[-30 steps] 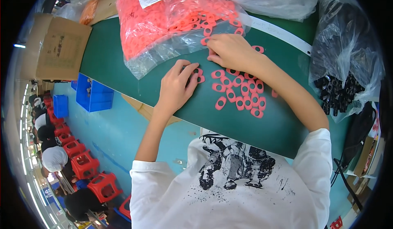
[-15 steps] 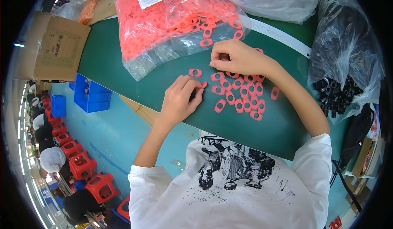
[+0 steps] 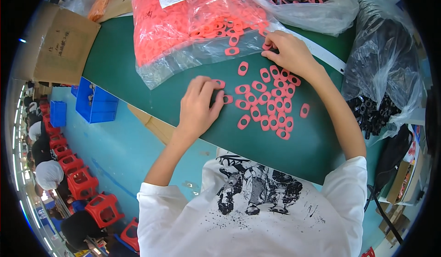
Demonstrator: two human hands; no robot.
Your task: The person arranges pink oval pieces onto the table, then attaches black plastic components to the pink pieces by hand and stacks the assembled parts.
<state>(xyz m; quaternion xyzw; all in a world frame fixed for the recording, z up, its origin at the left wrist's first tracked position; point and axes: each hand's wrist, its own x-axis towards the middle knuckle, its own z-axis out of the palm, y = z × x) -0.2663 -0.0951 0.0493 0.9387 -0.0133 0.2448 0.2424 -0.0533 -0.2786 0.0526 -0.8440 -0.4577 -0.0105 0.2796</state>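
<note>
Many flat red oval rings [image 3: 264, 98] lie loosely grouped on the green table. At the left of the group, my left hand [image 3: 196, 106] is open, fingers bent and thumb apart. Its fingertips are close to one flat ring [image 3: 228, 99] and partly cover another ring [image 3: 220, 83]. Farther off and to the right, my right hand [image 3: 294, 52] has its thumb and fingers closed around a red ring [image 3: 266, 47] at the mouth of the large clear bag [image 3: 161, 68] full of such rings. Its fingertips partly hide that ring.
Behind the rings stands another clear bag [image 3: 312, 14] of black and red parts. A bag of black parts [image 3: 374, 110] lies at the right. Left are a cardboard box [image 3: 64, 45] and blue bins [image 3: 103, 112]. People sit near red stools [image 3: 82, 183] beyond the aisle.
My right hand has moved from the ring group up and right to the bag mouth, uncovering several rings. My left hand has let go of a tilted ring, which now lies flat.
</note>
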